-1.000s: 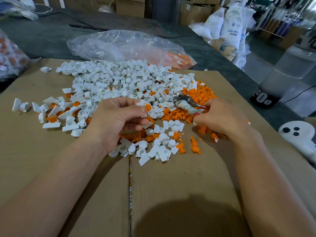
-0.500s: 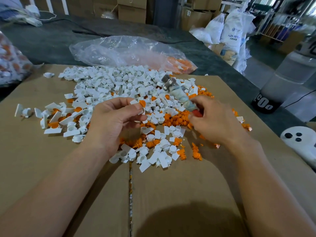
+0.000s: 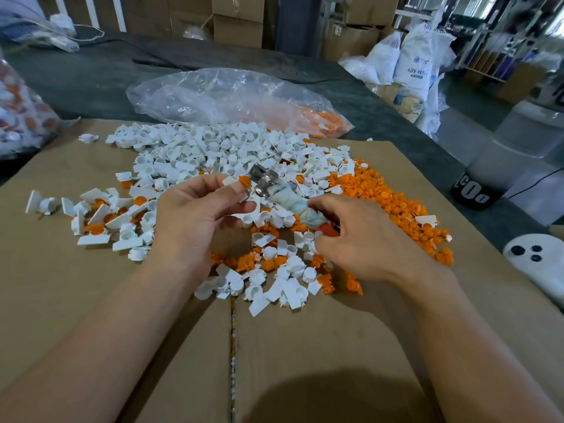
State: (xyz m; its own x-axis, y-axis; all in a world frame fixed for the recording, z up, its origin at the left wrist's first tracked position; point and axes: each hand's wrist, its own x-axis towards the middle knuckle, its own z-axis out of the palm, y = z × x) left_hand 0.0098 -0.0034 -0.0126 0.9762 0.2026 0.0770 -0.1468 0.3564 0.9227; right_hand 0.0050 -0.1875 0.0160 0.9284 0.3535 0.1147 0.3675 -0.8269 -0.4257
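Note:
My left hand (image 3: pixel 195 218) pinches a small white plastic part with an orange cap (image 3: pixel 244 180) between thumb and fingertips, held above the pile. My right hand (image 3: pixel 363 242) grips a tool (image 3: pixel 287 199) with a cloth-wrapped shaft and a red handle end; its metal head (image 3: pixel 264 178) points up-left and touches the orange cap. Below both hands a heap of white parts (image 3: pixel 213 154) and a heap of orange caps (image 3: pixel 378 193) lie on a cardboard sheet (image 3: pixel 91 300).
A clear plastic bag (image 3: pixel 225 96) with some orange caps lies behind the heaps. Another bag of parts (image 3: pixel 18 117) sits at the far left. A white device with black buttons (image 3: pixel 537 264) rests at the right edge. Sacks and boxes stand beyond the table.
My right hand lifted the tool from the orange heap and swung its metal head left onto the part pinched in my left hand. My left hand stayed in place.

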